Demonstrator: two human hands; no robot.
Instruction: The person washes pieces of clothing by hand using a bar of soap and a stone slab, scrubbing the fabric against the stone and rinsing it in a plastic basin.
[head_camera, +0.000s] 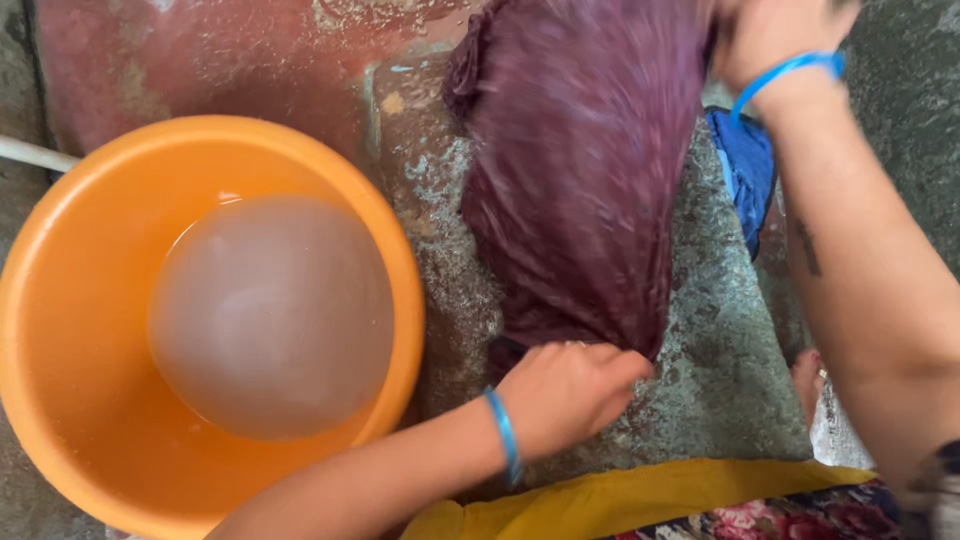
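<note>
Two hands hold one maroon cloth (585, 170), which is stretched over a rough, wet stone slab (715, 370) set in the floor. The left hand (565, 395), with a blue band at the wrist, is closed around the near, gathered end of the cloth, knuckles up, just above the slab. The right hand (775, 35), also with a blue band, sits at the top edge of the view and appears clamped on the far end, though its fingers are cut off by the frame and the grip cannot be fully seen. The long axis of the cloth runs from the near hand up and away toward the far hand, leaning slightly to the right, wide at the far end and narrowing to a bunch at the near one; its surface is blurred. The left hand is the nearer one to the body, the right arm reaching across the right side of the view. A blue cloth (745, 180) lies on the slab just right of the maroon one, partly under the right forearm. To the left, close beside the slab, stands an orange basin (60, 300) holding cloudy water (270, 315). Open room lies on the bare slab below and right of the cloth; a yellow garment (620, 500) borders its near edge.
</note>
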